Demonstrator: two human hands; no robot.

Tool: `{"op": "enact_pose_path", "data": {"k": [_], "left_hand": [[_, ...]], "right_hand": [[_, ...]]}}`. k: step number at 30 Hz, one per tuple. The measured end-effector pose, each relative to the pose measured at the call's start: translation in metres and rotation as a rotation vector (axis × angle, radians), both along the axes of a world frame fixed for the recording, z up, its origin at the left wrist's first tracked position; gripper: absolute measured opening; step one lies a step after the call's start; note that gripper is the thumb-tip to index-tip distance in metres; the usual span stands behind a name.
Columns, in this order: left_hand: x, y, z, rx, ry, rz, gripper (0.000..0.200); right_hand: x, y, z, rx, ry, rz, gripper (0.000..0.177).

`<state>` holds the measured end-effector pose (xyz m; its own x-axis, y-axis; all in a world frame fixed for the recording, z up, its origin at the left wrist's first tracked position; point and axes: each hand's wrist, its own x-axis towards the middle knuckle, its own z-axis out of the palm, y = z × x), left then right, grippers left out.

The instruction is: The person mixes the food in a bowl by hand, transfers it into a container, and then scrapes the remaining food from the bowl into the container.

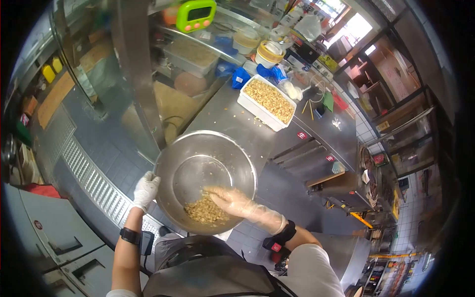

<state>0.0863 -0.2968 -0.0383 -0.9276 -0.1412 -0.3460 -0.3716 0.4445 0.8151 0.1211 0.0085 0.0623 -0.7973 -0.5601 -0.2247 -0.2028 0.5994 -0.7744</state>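
Observation:
A large stainless steel bowl (241,168) is tilted in front of my body, with a heap of chopped pale-brown food pieces (200,212) in its near lower part. My left hand (147,191), in a white glove, is closed on the bowl's left rim. Inside the bowl, my right hand (228,201) wears a clear plastic glove and hovers over the top of the heap. Its fingers stretch toward the left, with the tips slightly blurred. A few loose bits cling to the bowl's inner wall.
A white rectangular tub (262,115) full of similar pieces stands on the steel counter (222,116) beyond the bowl. Blue packets (241,77) and a yellow-rimmed container (270,52) sit behind it. A green timer (195,15) hangs above. White cabinet doors (59,222) are at left.

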Motion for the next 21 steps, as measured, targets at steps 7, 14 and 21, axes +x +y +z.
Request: {"op": "enact_pose_path", "data": {"k": [7,14,21], "left_hand": [[-0.014,0.001,0.039,-0.252,-0.004,-0.108,0.024],[-0.012,-0.002,0.042,-0.152,0.014,-0.035,0.018],[0.017,0.017,0.07,-0.326,0.456,0.246,0.019]], "right_hand": [[-0.013,-0.039,-0.041,0.048,0.143,-0.058,0.034],[-0.009,-0.038,0.032,0.085,0.265,-0.275,0.025],[-0.064,-0.016,-0.003,-0.017,0.358,0.112,0.013]]}}
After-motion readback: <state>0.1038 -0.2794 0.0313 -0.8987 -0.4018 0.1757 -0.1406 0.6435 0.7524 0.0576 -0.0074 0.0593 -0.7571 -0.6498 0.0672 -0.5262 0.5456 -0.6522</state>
